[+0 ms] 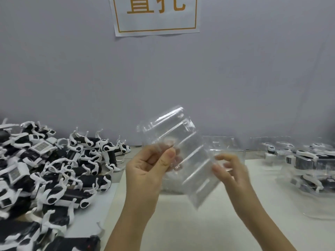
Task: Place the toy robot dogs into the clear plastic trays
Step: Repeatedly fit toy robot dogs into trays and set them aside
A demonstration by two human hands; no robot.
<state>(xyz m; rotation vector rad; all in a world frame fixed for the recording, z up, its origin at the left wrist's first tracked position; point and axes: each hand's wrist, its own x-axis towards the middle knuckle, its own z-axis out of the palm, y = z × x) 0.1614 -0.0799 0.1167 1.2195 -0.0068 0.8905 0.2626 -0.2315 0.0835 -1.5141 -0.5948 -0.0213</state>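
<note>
An empty clear plastic tray [183,153] hangs tilted in the air above the table's middle. My left hand [148,169] pinches its left edge between thumb and fingers. My right hand [230,171] is at its right edge, fingers curled around the rim and blurred by motion. A big heap of black-and-white toy robot dogs [45,171] lies on the table to the left. On the right, several clear trays with dogs inside [308,169] are stacked.
More empty clear trays [223,145] stand behind my hands against the grey wall. A white paper sign [155,15] with orange characters hangs on the wall. The white table [199,223] stretches below my forearms.
</note>
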